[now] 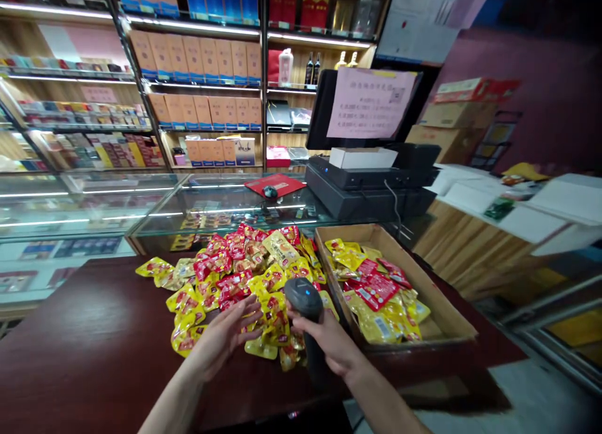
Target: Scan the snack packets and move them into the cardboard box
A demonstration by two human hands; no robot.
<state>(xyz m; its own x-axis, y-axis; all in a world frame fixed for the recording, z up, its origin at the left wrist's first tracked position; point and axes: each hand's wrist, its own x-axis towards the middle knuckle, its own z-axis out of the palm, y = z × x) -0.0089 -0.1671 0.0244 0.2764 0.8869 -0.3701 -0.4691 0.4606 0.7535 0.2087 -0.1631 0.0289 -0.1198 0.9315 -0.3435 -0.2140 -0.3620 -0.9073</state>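
"At the near side of the dark red table (94, 333), what are the two hands doing?"

"The right hand (327, 337) is closed around the handle of a black scanner (305, 298). The left hand (223, 340) is open, fingers spread, by the near part of the packet pile (235, 264). I can't tell if it touches any."

"Where is the scanner?"

"Right of the left hand, near the right end of the pile, with a small blue light on top."

"And to the right of the pile?"

"A cardboard box (442, 315), open on top, with red, yellow and gold packets (376, 290) inside."

"What lies farther off?"

"A glass counter (164, 224), with a mouse (270, 192) on a red mat (292, 184), left of a monitor (320, 111)."
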